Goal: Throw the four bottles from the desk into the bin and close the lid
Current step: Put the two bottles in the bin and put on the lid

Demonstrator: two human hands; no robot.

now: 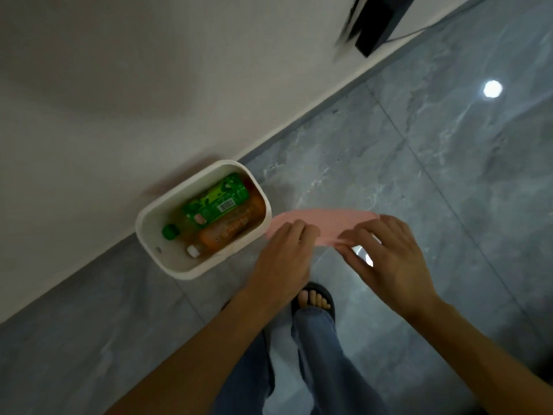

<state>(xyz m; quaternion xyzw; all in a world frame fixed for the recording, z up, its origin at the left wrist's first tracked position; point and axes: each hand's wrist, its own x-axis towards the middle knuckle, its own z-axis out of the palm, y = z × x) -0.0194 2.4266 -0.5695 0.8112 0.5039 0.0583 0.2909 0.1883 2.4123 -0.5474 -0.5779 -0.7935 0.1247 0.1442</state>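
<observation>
A white bin [149, 223] stands open on the floor against the wall. Inside lie a green-labelled bottle [217, 200] with a green cap and an orange-labelled bottle [232, 232] with a white cap; any others beneath are hidden. To the right of the bin I hold a flat pink lid [323, 218]. My left hand [284, 253] grips its near left edge and my right hand [386, 259] grips its near right edge. The lid is beside the bin, not over it.
Grey marbled floor tiles [434, 163] stretch to the right. A white wall [149, 85] runs behind the bin. A dark object [377, 22] sits at the wall, top right. My legs in jeans and a sandalled foot [314, 301] are below my hands.
</observation>
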